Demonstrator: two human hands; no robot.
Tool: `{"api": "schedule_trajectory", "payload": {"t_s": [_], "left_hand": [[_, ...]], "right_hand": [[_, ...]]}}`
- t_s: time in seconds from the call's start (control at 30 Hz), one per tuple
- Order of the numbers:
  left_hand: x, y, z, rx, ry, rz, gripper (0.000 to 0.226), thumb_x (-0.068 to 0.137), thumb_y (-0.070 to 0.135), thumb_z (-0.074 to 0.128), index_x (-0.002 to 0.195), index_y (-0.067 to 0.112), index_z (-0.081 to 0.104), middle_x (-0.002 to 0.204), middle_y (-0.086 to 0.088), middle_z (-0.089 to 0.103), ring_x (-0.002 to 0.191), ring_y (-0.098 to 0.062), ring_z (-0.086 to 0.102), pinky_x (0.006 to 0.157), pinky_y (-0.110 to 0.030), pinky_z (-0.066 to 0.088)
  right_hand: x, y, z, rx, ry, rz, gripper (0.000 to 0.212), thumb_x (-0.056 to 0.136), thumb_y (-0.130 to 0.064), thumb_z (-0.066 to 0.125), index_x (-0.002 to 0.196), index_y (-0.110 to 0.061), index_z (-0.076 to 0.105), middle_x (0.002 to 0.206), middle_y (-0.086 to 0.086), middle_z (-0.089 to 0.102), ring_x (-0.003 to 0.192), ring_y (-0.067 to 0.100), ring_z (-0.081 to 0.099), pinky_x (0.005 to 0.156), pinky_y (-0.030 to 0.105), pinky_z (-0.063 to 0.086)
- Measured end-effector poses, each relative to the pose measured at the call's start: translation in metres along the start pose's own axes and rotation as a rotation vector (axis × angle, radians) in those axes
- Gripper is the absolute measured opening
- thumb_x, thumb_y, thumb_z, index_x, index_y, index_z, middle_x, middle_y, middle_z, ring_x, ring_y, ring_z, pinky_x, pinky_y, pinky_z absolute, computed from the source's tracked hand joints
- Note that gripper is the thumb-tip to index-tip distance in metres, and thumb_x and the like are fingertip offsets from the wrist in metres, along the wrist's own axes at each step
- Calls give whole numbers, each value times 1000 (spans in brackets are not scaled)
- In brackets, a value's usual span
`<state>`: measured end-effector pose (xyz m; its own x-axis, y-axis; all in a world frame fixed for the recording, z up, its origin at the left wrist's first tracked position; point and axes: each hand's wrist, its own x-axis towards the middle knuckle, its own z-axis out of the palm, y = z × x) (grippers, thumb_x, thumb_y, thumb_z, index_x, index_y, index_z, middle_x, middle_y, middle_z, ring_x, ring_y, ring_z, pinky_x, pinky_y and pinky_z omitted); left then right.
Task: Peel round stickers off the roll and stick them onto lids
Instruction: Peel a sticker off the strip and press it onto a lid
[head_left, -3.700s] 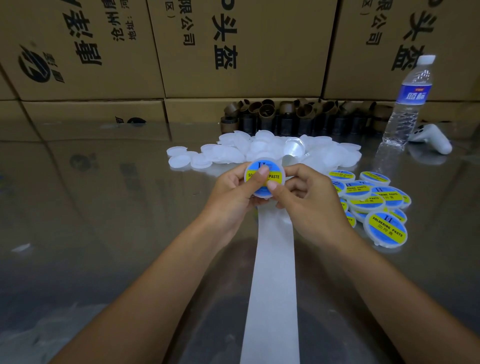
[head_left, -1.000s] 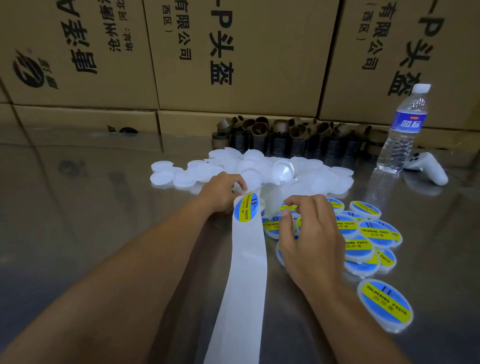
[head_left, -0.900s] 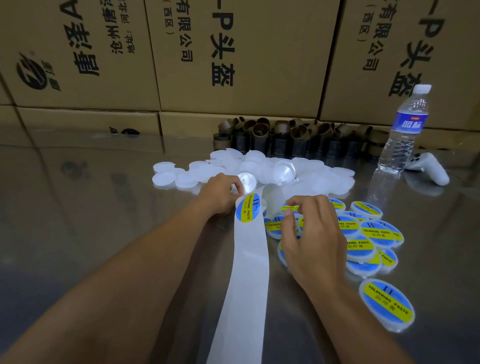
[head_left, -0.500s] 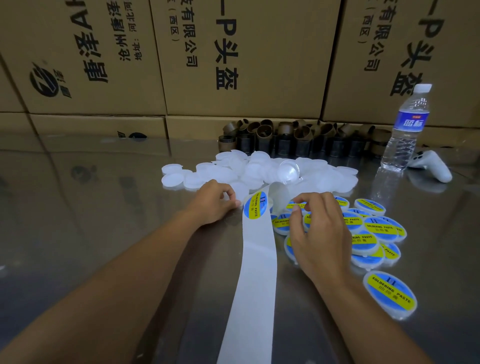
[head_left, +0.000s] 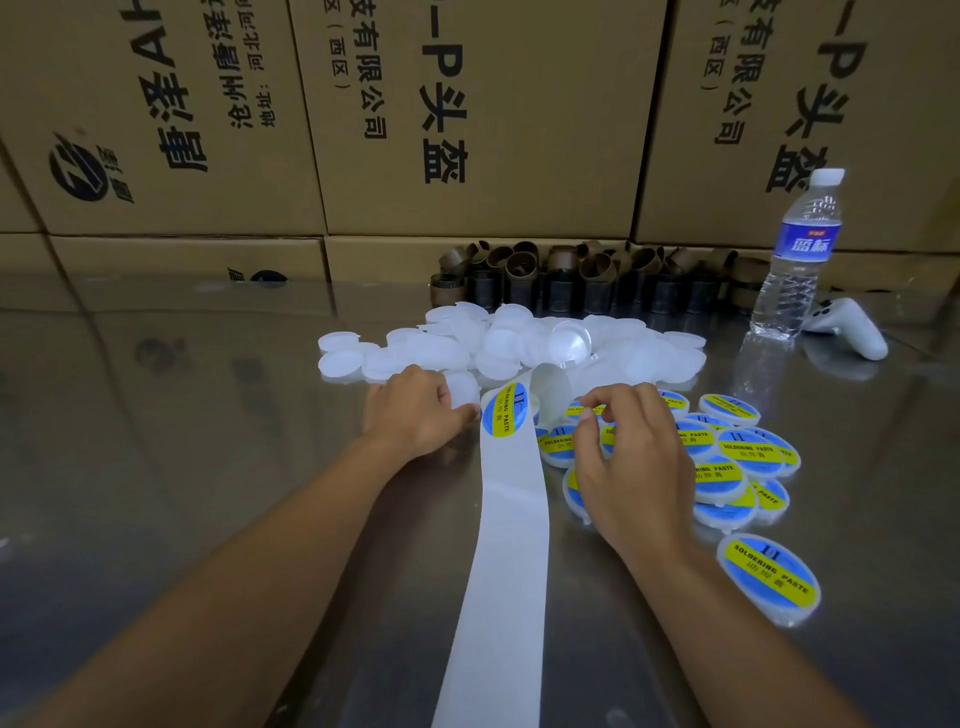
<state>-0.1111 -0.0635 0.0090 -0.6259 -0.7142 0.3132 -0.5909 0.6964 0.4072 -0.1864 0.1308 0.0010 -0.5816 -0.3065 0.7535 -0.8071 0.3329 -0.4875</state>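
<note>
Head view. Worktop (head_left: 182, 441) is shiny, with boxes (head_left: 467, 114) stacked along its far edge.

Strip (head_left: 511, 545) of white backing runs from the near edge up the middle. One sticker (head_left: 505, 410), blue and yellow, sits on it just short of where it curls over.

Left hand (head_left: 415, 410) is just left of the strip's top. Its fingers are curled round a blank lid (head_left: 462, 392) at the near fringe of the heap (head_left: 519, 343) of blank lids, mid-worktop.

Right hand (head_left: 634, 457) is just right of the strip, over the labelled lids (head_left: 743, 452). Thumb and forefinger are drawn close together, the other fingers bent. Cannot tell whether they pinch anything.

Labelled lids lie overlapping, right of centre. One more labelled lid, the stray (head_left: 769, 577), lies apart, nearer the near edge.

Far edge: a row of brown cores (head_left: 571, 275). Far right corner: bottle (head_left: 795, 260) upright, with a white controller (head_left: 852, 332) just beside it.
</note>
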Motion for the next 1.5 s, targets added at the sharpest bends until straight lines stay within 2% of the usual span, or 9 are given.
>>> {"api": "schedule_trajectory", "payload": {"t_s": [0.23, 0.4, 0.5, 0.67, 0.8, 1.0, 1.2, 1.4, 1.5], "left_hand": [[-15, 6, -14, -753, 28, -211, 29, 82, 41, 70, 94, 25, 50, 90, 5, 56, 83, -13, 56, 66, -25, 42], [-25, 2, -16, -426, 8, -159, 65, 82, 39, 70, 138, 25, 41, 127, -5, 56, 118, -28, 51, 101, -43, 41], [-28, -1, -13, -167, -8, -147, 49, 80, 38, 68, 124, 26, 52, 120, 2, 59, 119, -26, 50, 93, -38, 37], [-31, -5, -10, -247, -37, -131, 61, 76, 40, 75, 129, 24, 51, 126, 1, 54, 120, -23, 49, 97, -38, 38], [-45, 7, -26, -777, 32, -132, 56, 78, 30, 77, 129, 23, 54, 114, 1, 52, 100, -13, 54, 74, -18, 44], [-73, 15, -52, -1818, -526, -90, 56, 55, 25, 90, 105, 11, 71, 94, -6, 66, 87, -20, 68, 77, -30, 57], [-78, 14, -54, -1685, -617, 129, 84, 50, 29, 93, 125, 14, 59, 121, -6, 65, 114, -21, 60, 101, -33, 47], [-78, 15, -53, -1487, -625, 225, 71, 67, 18, 79, 132, 23, 50, 119, 3, 65, 107, -14, 60, 93, -24, 47], [-79, 18, -53, -1558, -641, 202, 81, 59, 34, 88, 131, 21, 52, 119, -2, 62, 105, -21, 57, 95, -30, 43]], "right_hand": [[0, 0, -1, 2, -17, 16, 6, 87, -10, 58, 90, -13, 62, 90, 2, 57, 87, 23, 55, 58, 29, 33], [0, -1, -2, 7, -29, 37, 6, 87, -11, 57, 90, -15, 60, 90, 0, 56, 86, 22, 54, 59, 29, 32], [0, 0, -1, 14, -25, 46, 6, 87, -11, 57, 89, -15, 60, 90, 0, 56, 86, 22, 54, 59, 29, 31], [1, -1, -2, 16, -23, 50, 5, 87, -10, 58, 89, -14, 61, 89, 0, 56, 85, 23, 55, 59, 29, 33], [0, -3, -4, 7, -24, 38, 5, 86, -10, 58, 89, -13, 61, 89, 2, 56, 84, 24, 55, 58, 29, 32], [-1, -16, -4, 108, -44, 19, 8, 87, -9, 58, 92, -14, 61, 87, -3, 54, 80, 20, 54, 61, 34, 41], [-3, -43, -7, 510, -157, 175, 18, 92, -21, 54, 75, -27, 59, 66, -9, 60, 66, 7, 53, 59, 16, 40], [3, -51, -14, 759, -482, 387, 41, 92, -34, 55, 53, -23, 63, 55, -7, 60, 48, 5, 44, 50, 13, 37], [3, -53, -16, 804, -489, 402, 42, 91, -31, 57, 51, -25, 65, 52, -10, 57, 47, 2, 42, 49, 11, 34]]}}
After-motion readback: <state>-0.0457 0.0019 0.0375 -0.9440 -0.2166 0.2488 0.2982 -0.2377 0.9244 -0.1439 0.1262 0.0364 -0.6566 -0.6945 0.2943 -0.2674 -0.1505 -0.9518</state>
